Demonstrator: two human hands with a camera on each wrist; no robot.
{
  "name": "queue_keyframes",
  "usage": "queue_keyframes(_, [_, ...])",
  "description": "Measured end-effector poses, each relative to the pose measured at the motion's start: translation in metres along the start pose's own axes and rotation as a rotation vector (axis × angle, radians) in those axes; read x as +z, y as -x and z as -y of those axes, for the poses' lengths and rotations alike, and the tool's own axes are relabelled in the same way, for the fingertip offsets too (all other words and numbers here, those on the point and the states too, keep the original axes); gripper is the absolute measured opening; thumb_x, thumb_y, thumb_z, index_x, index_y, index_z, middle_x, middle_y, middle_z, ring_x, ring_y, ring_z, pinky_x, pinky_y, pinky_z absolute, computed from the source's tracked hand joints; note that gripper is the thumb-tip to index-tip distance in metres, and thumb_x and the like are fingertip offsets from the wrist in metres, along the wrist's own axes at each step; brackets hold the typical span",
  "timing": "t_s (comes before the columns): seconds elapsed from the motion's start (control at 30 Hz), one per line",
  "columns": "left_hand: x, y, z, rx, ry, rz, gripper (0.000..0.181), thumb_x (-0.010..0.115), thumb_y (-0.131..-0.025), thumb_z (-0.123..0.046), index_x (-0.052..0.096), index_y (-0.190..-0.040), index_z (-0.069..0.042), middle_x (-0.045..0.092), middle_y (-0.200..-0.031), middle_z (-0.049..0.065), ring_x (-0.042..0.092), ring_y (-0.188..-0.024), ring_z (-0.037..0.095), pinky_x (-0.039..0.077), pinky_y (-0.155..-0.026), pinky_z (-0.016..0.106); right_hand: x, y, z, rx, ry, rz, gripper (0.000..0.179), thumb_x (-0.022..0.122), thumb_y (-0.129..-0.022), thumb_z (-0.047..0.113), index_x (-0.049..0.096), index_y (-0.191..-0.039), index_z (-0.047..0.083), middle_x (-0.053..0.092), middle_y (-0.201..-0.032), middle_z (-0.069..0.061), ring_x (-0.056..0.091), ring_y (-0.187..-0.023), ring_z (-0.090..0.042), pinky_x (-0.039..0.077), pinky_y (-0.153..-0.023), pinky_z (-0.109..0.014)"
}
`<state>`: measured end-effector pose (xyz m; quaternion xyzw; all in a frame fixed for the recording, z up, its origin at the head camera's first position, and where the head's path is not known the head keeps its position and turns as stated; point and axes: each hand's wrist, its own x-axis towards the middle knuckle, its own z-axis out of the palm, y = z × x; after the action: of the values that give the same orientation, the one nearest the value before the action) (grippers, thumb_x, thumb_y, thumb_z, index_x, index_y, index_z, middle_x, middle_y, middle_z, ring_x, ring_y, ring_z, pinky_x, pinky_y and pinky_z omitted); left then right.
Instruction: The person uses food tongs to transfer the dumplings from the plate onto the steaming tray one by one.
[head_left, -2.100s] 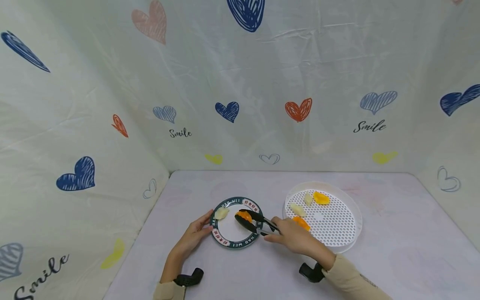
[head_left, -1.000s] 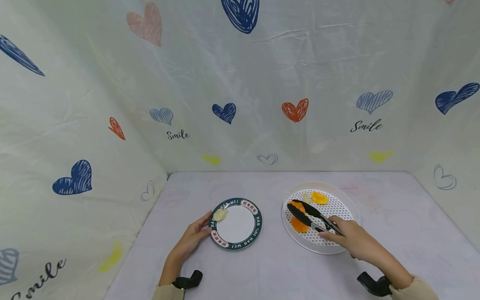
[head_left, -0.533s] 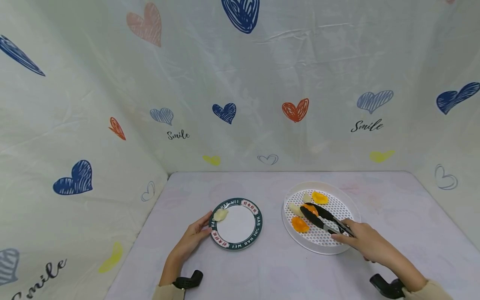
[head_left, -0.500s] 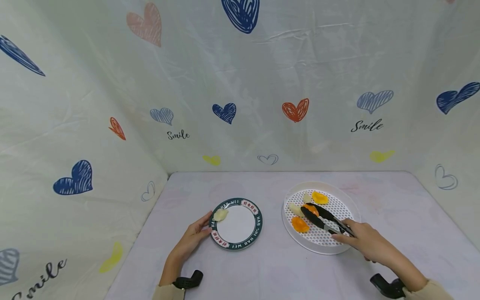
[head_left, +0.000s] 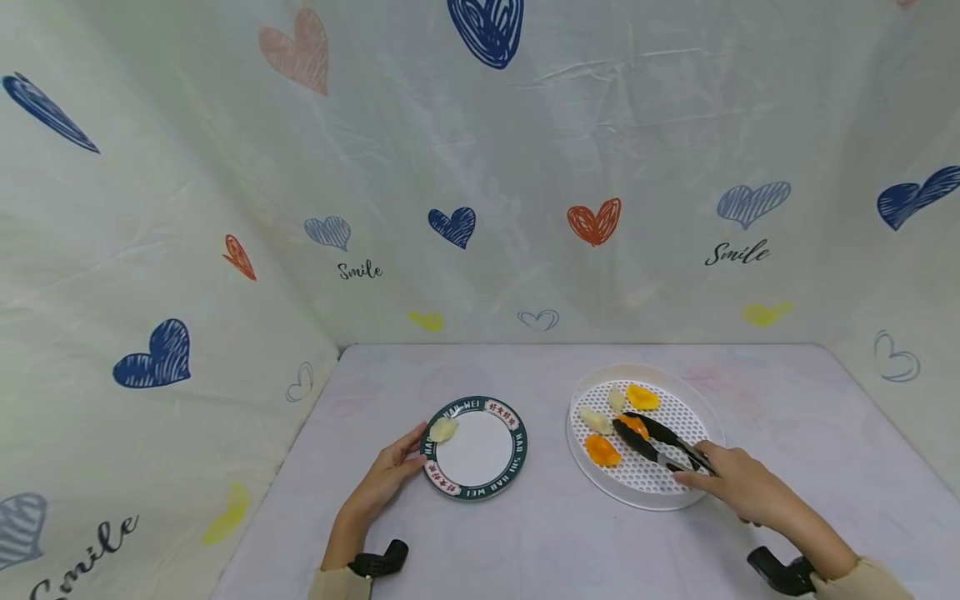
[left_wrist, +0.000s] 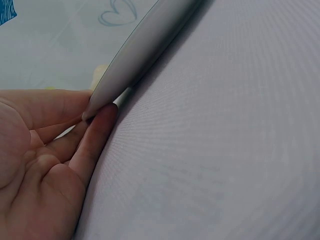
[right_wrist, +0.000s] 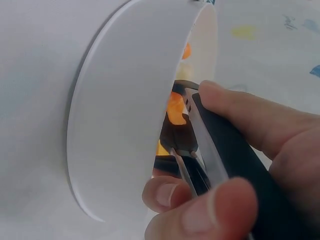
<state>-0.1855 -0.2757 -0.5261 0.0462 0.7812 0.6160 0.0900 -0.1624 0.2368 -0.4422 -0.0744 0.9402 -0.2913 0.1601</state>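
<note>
My left hand (head_left: 386, 475) pinches the left rim of a white plate (head_left: 480, 450) with a dark green lettered border. On that plate lies a pale, thin piece (head_left: 443, 429). My right hand (head_left: 742, 483) grips black-tipped metal tongs (head_left: 637, 443). Between their tips sits an orange piece (head_left: 636, 425), low over a round white perforated tray (head_left: 711, 417). Also on the tray lie an orange piece (head_left: 602, 450), a yellow-orange piece (head_left: 642, 396) and two pale pieces (head_left: 596, 420). In the right wrist view the tray's raised side (right_wrist: 125, 110) hides part of the tongs and contents.
Plate and tray stand side by side on a pale cloth-covered table (head_left: 540, 533), with a gap between them. Behind and to the left hangs a light curtain (head_left: 525, 150) printed with hearts. Each wrist wears a black camera (head_left: 381, 558).
The tongs have carried the orange piece from the plate rightward to the tray, then shifted slightly further right over it. The left hand has stayed at the plate's rim.
</note>
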Motion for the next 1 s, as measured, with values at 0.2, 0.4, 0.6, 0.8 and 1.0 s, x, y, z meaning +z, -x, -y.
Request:
queue_keyframes(0.2, [0.0001,0.0001,-0.0004,0.000,0.006,0.002,0.062,0.060,-0.099,-0.007,0.033,-0.154,-0.001,0.034,-0.158,0.012,0.024,-0.148,0.027,0.019,-0.118,0.042,-0.0007,-0.0010,-0.0010,0.003,0.034,0.000,0.079,0.068,-0.092,0.044,0.045,-0.128,-0.022,0.064,-0.088,-0.019,0.054,-0.044,-0.019,0.046,-0.040,-0.031])
queue_keyframes(0.4, [-0.0002,-0.0002,0.0003,-0.003,0.007,0.006,0.062,0.060,-0.099,-0.008,0.033,-0.154,-0.001,0.034,-0.158,0.011,0.024,-0.148,0.026,0.019,-0.118,0.042,-0.0009,-0.0011,-0.0026,0.022,0.073,0.000,0.082,0.068,-0.091,0.047,0.044,-0.128,-0.023,0.064,-0.094,-0.026,0.056,-0.048,-0.018,0.047,-0.044,-0.032])
queue_keyframes(0.6, [0.0004,0.0003,-0.0010,-0.001,0.006,0.000,0.062,0.059,-0.099,-0.005,0.032,-0.154,0.000,0.034,-0.158,0.012,0.024,-0.148,0.027,0.019,-0.118,0.042,-0.0032,-0.0001,-0.0033,0.044,0.086,0.001,0.090,0.068,-0.090,0.049,0.039,-0.130,-0.026,0.063,-0.094,-0.027,0.056,-0.051,-0.018,0.047,-0.046,-0.032])
queue_keyframes(0.8, [0.0006,0.0003,-0.0009,-0.004,0.009,0.004,0.061,0.058,-0.099,-0.004,0.032,-0.154,0.000,0.033,-0.159,0.013,0.024,-0.148,0.027,0.020,-0.117,0.041,-0.0060,0.0007,-0.0037,0.035,0.061,-0.021,0.092,0.067,-0.091,0.049,0.034,-0.132,-0.027,0.062,-0.093,-0.031,0.056,-0.049,-0.019,0.048,-0.044,-0.033])
queue_keyframes(1.0, [0.0001,-0.0005,-0.0003,-0.008,0.010,0.007,0.061,0.058,-0.099,-0.005,0.032,-0.154,-0.001,0.034,-0.159,0.011,0.025,-0.148,0.026,0.019,-0.118,0.040,-0.0079,0.0005,0.0019,0.004,-0.028,-0.045,0.085,0.066,-0.093,0.045,0.035,-0.135,-0.023,0.063,-0.091,-0.025,0.055,-0.048,-0.021,0.048,-0.043,-0.034])
